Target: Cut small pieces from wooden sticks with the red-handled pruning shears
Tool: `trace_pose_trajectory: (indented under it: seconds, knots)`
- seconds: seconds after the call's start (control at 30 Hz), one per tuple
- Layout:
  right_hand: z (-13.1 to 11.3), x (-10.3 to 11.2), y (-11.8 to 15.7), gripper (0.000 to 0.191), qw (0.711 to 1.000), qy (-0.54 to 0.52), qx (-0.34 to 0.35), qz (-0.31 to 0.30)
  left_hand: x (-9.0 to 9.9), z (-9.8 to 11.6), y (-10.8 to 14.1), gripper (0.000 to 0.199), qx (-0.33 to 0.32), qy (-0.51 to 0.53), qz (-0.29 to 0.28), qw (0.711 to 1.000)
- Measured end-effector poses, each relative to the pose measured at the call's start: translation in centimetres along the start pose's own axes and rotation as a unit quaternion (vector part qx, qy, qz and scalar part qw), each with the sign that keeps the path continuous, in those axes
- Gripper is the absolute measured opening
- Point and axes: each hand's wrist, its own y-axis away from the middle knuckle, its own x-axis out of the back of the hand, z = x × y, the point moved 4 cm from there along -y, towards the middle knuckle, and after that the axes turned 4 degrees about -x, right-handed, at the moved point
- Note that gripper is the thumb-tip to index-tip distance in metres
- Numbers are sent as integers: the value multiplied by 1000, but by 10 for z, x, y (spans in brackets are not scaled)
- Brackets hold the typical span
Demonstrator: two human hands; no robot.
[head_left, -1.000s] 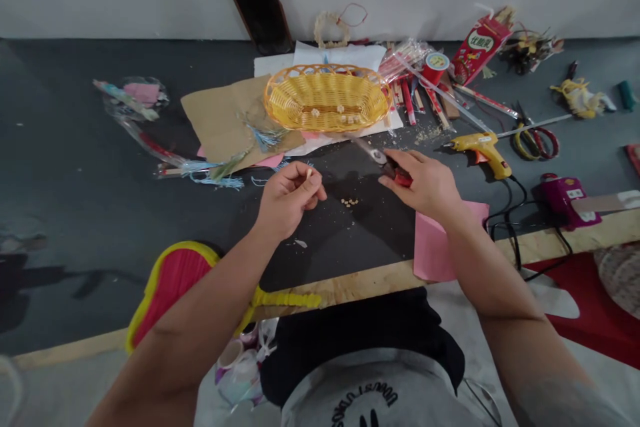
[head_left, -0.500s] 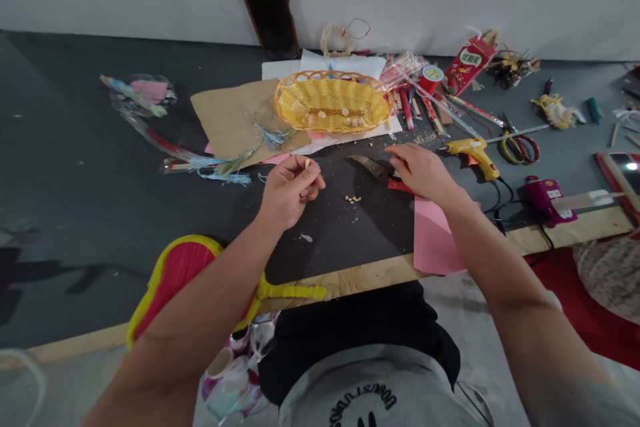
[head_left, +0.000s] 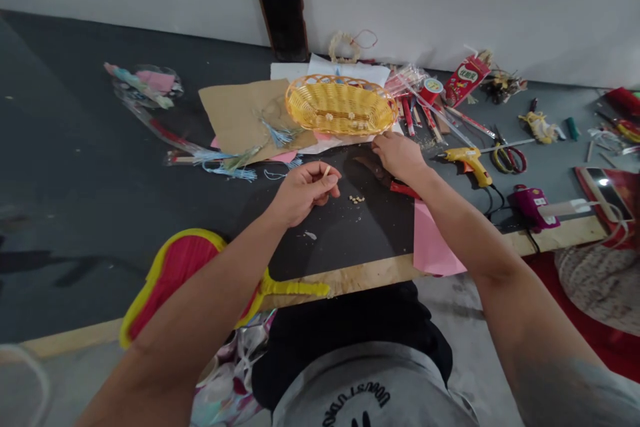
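My left hand [head_left: 311, 191] is closed in a pinch around a short pale stick [head_left: 327, 171], whose end pokes up above the thumb. At the front right rim of a yellow woven basket [head_left: 345, 104], my right hand [head_left: 399, 155] reaches down to the table with its fingertips together. What lies under those fingertips is hidden. Below this hand lie red-handled cutters [head_left: 404, 189], their dark blade partly covered. A small group of pale beads [head_left: 357, 199] rests on the dark table between my hands. A few more small pale pieces sit inside the basket.
Right of my hands lie a yellow glue gun [head_left: 469, 163], scissors [head_left: 509, 159] and a purple plug block [head_left: 534, 207]. Pink paper [head_left: 435, 240] hangs over the front edge. Blue tassels [head_left: 277, 135] and brown paper [head_left: 240, 107] lie left. A phone [head_left: 280, 3] leans on the wall.
My right hand has moved left, from above the cutters to the table by the basket's front rim. The left hand still holds the pale stick, which now shows more of its length.
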Motion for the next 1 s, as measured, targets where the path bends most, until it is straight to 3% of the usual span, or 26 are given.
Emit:
trace_pose_trajectory:
  seconds: [0.17,0.3,0.4,0.6,0.77,0.9,1.0]
  knots:
    - [-18,4,35,20,978,-133,132,92,1,2,0,42,-8,5,15,1000]
    - [-39,-10,66,17,953,-180,229,80,2,3,-1,41,-11,10,24,1000]
    - [-46,-16,74,14,940,-213,243,111,2,2,-1,43,-5,3,27,1000]
    - [-49,-9,76,8,893,-301,234,238,-4,-5,3,45,34,-65,-9,997]
    - [-55,-8,80,16,881,-309,256,253,-9,-7,7,44,49,-47,-58,996]
    - [-56,-9,82,21,864,-339,260,267,-12,-4,9,41,44,-34,-53,997]
    - [-56,-9,82,22,867,-350,251,250,-13,-5,9,39,30,-45,-46,997]
